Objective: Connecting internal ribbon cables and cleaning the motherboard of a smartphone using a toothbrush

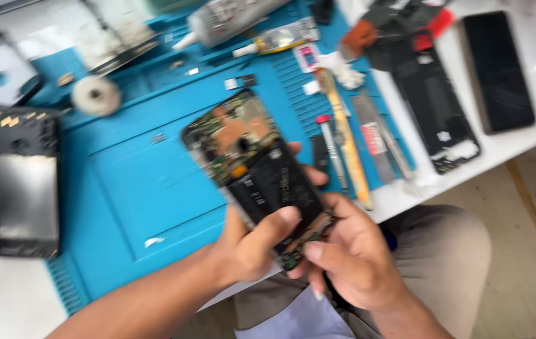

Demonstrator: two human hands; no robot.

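Motion blur smears the opened phone [256, 171], so its board parts cannot be told apart; the left hand [252, 248] and right hand [352, 254] hide its lower end, and beyond it the glue tube [230, 19] is cut off

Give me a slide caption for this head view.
Both hands, left hand and right hand, hold an opened phone above a blue mat.

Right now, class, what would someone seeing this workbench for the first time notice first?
An opened phone with its circuit board bare, held in both hands, the left hand and right hand at its lower end, over a blue work mat. On the left of the mat lies another dark phone; to the right lie a row of hand tools and a black phone shell.
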